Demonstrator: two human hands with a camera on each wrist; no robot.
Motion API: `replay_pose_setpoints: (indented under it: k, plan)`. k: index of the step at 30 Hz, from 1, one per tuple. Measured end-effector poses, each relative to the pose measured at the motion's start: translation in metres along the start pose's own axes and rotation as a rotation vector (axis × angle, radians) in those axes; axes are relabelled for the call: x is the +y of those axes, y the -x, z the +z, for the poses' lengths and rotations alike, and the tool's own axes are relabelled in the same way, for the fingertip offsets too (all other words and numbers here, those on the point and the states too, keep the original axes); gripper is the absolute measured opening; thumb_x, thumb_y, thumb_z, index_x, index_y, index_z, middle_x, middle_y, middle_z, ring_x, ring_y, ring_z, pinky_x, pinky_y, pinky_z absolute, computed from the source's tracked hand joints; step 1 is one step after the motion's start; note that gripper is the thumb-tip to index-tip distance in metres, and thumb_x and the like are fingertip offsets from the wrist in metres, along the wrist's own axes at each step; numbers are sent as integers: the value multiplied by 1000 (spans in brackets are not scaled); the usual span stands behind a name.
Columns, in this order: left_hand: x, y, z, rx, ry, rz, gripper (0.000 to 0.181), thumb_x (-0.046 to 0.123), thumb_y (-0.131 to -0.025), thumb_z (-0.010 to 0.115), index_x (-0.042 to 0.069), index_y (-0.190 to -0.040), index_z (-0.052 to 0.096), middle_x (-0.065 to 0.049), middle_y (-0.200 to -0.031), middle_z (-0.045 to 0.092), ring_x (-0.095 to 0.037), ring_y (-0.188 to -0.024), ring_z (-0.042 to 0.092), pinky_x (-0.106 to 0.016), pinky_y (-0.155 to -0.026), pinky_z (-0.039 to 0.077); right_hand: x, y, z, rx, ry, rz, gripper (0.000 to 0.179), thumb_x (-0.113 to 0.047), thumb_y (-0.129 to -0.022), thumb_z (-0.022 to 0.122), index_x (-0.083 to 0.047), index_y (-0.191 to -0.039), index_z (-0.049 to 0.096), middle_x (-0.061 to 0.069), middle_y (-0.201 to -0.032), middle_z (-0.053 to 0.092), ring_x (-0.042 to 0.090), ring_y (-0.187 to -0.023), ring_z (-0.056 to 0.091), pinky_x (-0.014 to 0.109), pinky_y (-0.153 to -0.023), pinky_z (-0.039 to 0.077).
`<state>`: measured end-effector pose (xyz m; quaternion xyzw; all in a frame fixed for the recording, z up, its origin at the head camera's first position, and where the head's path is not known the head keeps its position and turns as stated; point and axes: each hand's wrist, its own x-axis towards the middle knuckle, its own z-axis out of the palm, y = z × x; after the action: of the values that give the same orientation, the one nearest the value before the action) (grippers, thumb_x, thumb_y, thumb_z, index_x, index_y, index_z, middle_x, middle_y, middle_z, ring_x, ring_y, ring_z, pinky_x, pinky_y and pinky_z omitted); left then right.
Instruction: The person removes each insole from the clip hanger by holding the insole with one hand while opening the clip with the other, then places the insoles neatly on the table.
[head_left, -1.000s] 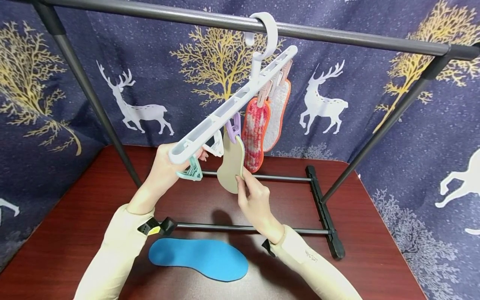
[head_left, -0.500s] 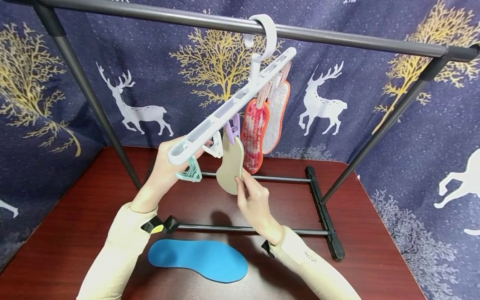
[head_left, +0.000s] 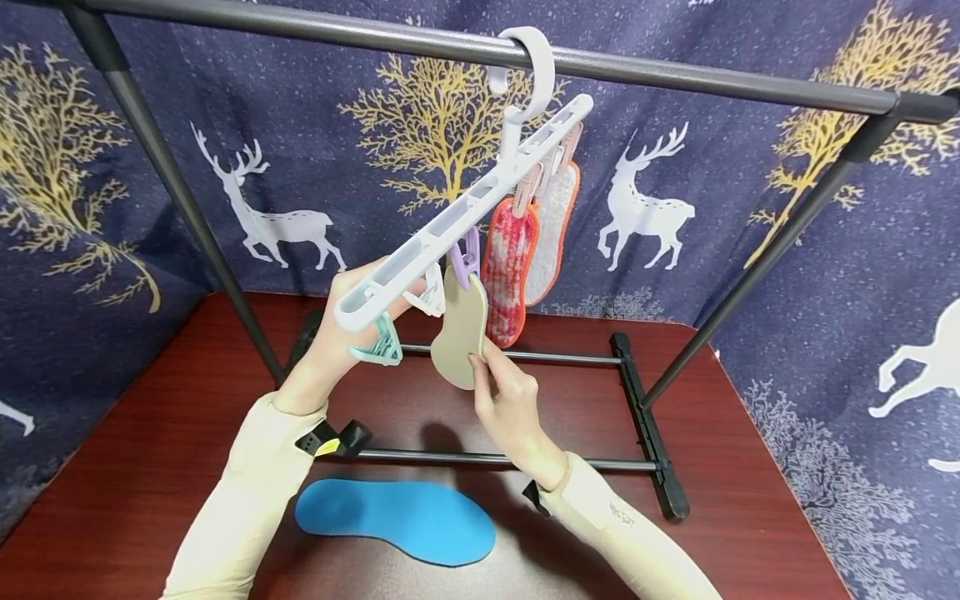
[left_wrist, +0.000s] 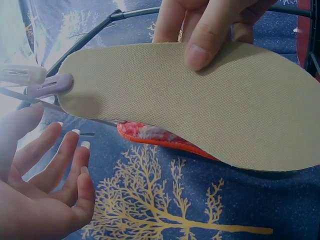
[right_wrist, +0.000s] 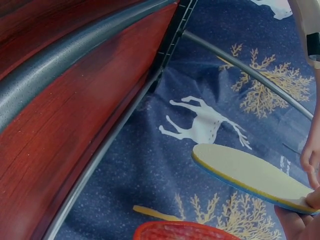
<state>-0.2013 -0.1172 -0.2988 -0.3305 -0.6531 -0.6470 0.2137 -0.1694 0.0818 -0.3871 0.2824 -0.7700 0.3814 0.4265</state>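
Note:
A beige insole [head_left: 461, 329] hangs by its narrow end from a purple clip [head_left: 467, 258] on the white clip hanger [head_left: 450, 225]. My right hand [head_left: 513, 408] pinches the insole's edge lower down, thumb on the beige face. Behind the hanger's near end is my left hand [head_left: 352, 321], partly hidden by the bar. The left wrist view shows that left hand [left_wrist: 47, 180] with fingers loosely bent and nothing between them, just below the clipped end. A white clip [head_left: 429, 292] and a mint clip [head_left: 381, 342] hang beside it. The right wrist view shows the insole's yellow and blue edge [right_wrist: 240, 186].
Farther along the hanger, a red patterned insole [head_left: 512, 275] and a grey one with orange trim [head_left: 553, 233] hang from pink clips. The hanger hooks over a dark rack rail [head_left: 675, 77]. A blue insole [head_left: 397, 518] lies on the red-brown table [head_left: 135, 467].
My left hand and forearm have shifted slightly up and to the right behind the hanger's near end. The right hand and the insole in it have barely moved.

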Motion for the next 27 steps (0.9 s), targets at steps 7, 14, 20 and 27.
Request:
replay_pose_setpoints:
  k: [7, 14, 20, 27]
  plan:
    - [2, -8, 3, -52, 28, 46, 34, 1, -85, 70, 5, -119, 67, 7, -109, 71, -8, -101, 66, -22, -92, 49, 0, 1, 0, 2, 4, -4, 27, 4, -87, 65, 1, -114, 64, 16, -98, 73, 23, -88, 73, 34, -70, 59]
    - [8, -13, 5, -122, 48, 43, 57, 33, -90, 68, -14, -121, 59, 12, -112, 69, -8, -103, 65, -20, -90, 49, -1, 1, 0, 1, -3, -19, 27, 4, -86, 65, 2, -113, 64, 16, -96, 73, 23, -86, 73, 34, -69, 59]
    - [20, -17, 13, -145, 85, 17, 54, 48, -87, 66, -1, -109, 68, 14, -97, 69, -3, -83, 60, -17, -74, 47, -1, 1, 1, 8, -11, -26, 27, 5, -85, 66, 2, -112, 64, 16, -96, 73, 23, -86, 73, 33, -69, 59]
    - [53, -25, 30, -160, 195, -105, 35, 43, -88, 68, 8, -89, 64, 5, -75, 55, -9, -70, 50, -22, -64, 39, -4, 1, 0, -5, -12, -14, 25, 3, -87, 66, 1, -112, 65, 16, -96, 73, 22, -86, 73, 33, -68, 59]
